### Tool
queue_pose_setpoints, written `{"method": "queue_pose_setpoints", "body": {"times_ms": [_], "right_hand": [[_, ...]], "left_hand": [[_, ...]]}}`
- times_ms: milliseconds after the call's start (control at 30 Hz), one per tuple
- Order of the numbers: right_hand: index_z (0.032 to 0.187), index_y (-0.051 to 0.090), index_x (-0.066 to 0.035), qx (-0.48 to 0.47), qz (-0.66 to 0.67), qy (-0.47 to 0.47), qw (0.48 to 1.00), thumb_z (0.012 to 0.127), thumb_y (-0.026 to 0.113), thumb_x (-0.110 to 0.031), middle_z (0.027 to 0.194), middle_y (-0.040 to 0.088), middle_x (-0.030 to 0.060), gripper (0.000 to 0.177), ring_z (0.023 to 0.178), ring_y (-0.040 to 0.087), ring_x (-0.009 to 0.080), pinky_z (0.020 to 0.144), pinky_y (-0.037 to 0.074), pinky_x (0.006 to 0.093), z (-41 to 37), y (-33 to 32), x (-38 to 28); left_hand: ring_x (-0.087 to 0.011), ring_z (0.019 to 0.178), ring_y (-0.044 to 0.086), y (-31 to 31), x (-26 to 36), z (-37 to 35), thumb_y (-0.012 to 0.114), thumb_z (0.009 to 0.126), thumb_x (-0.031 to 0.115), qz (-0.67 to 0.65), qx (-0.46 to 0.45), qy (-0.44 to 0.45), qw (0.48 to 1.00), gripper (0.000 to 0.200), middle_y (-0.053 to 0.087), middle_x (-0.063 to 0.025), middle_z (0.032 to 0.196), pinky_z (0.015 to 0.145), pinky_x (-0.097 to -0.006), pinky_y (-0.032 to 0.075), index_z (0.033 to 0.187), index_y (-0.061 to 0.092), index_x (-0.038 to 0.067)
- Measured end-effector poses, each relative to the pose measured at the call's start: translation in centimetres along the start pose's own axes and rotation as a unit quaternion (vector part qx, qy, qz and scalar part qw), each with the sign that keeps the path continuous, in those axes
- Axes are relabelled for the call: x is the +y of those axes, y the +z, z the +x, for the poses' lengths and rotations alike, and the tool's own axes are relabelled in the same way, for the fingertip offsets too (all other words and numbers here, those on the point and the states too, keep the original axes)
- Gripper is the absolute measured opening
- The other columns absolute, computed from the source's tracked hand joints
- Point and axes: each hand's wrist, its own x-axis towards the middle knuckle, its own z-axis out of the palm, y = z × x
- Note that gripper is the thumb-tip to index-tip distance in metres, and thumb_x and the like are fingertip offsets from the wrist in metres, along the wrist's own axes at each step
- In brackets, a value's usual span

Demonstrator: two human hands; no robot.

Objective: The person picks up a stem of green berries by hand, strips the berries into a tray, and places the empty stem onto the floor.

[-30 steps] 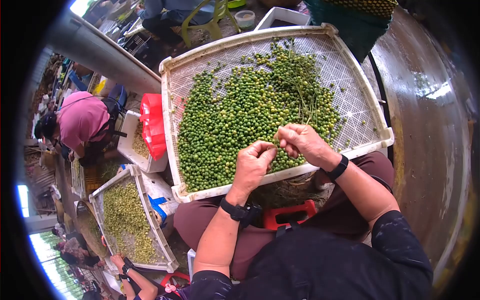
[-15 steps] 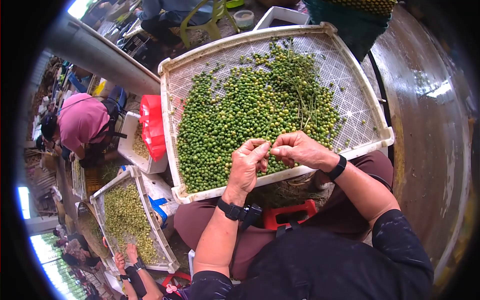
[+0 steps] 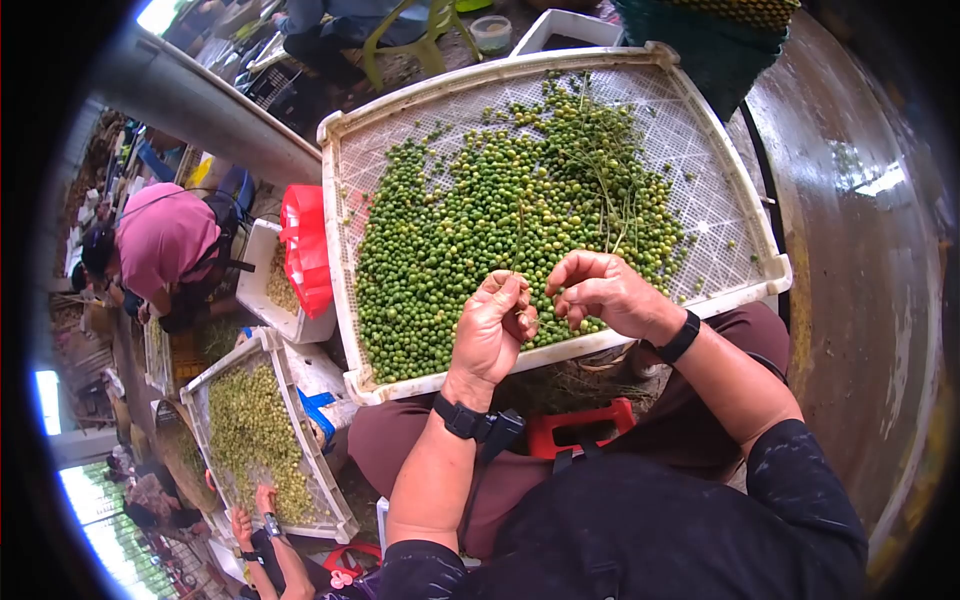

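A white mesh tray (image 3: 738,170) lies across my lap, spread with small round green and yellowish fruits (image 3: 440,270). My left hand (image 3: 490,325) is above its near edge, thumb and fingers pinched round a thin green stem (image 3: 519,235) that points up and away. Close to its right, my right hand (image 3: 605,292) hovers over the fruits with fingers bent and apart. Nothing shows clearly between its fingertips. A bunch of thin loose stems (image 3: 608,185) lies on the fruits at the tray's right side.
At left, another person's hands (image 3: 255,515) are over a second tray (image 3: 290,400) of paler fruits. A red bag (image 3: 305,245) leans by a white box (image 3: 255,285). A person in pink (image 3: 165,235) bends farther off. Under the tray is a red stool (image 3: 570,435); wet floor (image 3: 850,300) lies right.
My hands were nearly touching at the fingertips. My right hand has drawn away slightly and its fingers have loosened. The stem in my left hand now stands out upward.
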Motion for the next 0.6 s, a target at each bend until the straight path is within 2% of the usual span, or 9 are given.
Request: {"method": "queue_pose_setpoints", "body": {"times_ms": [100,167,200,300,433,533,600], "right_hand": [[0.104,0.064,-0.005,0.002,-0.032,0.050,0.998,0.095,0.071,-0.017,0.081,0.066,-0.0003,0.016,0.069,0.064,0.0084,0.061,0.053,0.0228,-0.1,0.4,-0.1],[0.103,0.065,-0.005,-0.018,-0.084,0.059,0.995,0.096,0.073,-0.022,0.079,0.065,-0.0014,0.020,0.066,0.062,0.0069,0.058,0.051,0.0220,0.0,0.4,0.5],[0.097,0.065,-0.006,-0.013,-0.116,0.049,0.992,0.095,0.075,-0.028,0.076,0.064,-0.0021,0.024,0.062,0.057,0.0051,0.054,0.046,0.0208,0.0,0.6,0.8],[0.096,0.067,-0.006,-0.014,-0.163,0.017,0.986,0.092,0.078,-0.032,0.074,0.062,-0.0029,0.029,0.062,0.056,0.0052,0.055,0.046,0.0224,0.0,0.8,0.7],[0.091,0.068,-0.005,-0.014,-0.236,-0.001,0.972,0.093,0.077,-0.030,0.074,0.062,-0.0034,0.026,0.062,0.055,0.0037,0.055,0.045,0.0218,-0.5,1.4,-0.2],[0.089,0.069,-0.005,-0.078,-0.272,0.044,0.958,0.094,0.074,-0.026,0.074,0.063,-0.0030,0.023,0.061,0.056,0.0043,0.055,0.046,0.0223,-0.7,1.3,-1.3],[0.089,0.068,-0.004,-0.079,-0.217,0.052,0.972,0.094,0.072,-0.023,0.073,0.063,-0.0024,0.020,0.060,0.056,0.0053,0.055,0.047,0.0227,-0.7,0.9,-0.7]], "left_hand": [[-0.0135,0.063,0.060,0.6,0.1,-0.2,0.063,0.102,0.019,-0.002,0.000,0.007,1.000,0.011,0.063,-0.0017,0.081,0.055,-0.0278,0.049,0.102,0.064,0.008],[-0.0141,0.066,0.063,0.4,-0.1,-0.2,0.063,0.102,0.018,0.021,-0.018,0.002,1.000,0.011,0.067,-0.0035,0.085,0.056,-0.0282,0.052,0.103,0.064,0.007],[-0.0141,0.067,0.064,0.5,-0.1,-0.2,0.063,0.102,0.018,0.036,-0.018,-0.001,0.999,0.011,0.067,-0.0039,0.086,0.057,-0.0282,0.053,0.103,0.064,0.007],[-0.0138,0.070,0.066,0.3,-0.4,-0.2,0.063,0.101,0.016,0.052,-0.021,-0.003,0.998,0.011,0.069,-0.0053,0.089,0.057,-0.0274,0.055,0.104,0.064,0.006],[-0.0138,0.070,0.066,0.3,-0.3,-0.5,0.064,0.101,0.016,0.070,-0.008,-0.014,0.997,0.011,0.069,-0.0060,0.089,0.057,-0.0276,0.055,0.104,0.064,0.005],[-0.0145,0.069,0.065,-0.1,-0.8,-0.1,0.064,0.101,0.015,0.068,-0.005,0.009,0.998,0.011,0.068,-0.0066,0.088,0.056,-0.0284,0.053,0.102,0.064,0.004],[-0.0152,0.067,0.064,-0.1,-0.6,0.0,0.063,0.101,0.015,0.054,-0.019,0.024,0.998,0.012,0.067,-0.0067,0.087,0.056,-0.0287,0.052,0.101,0.064,0.003]]}}
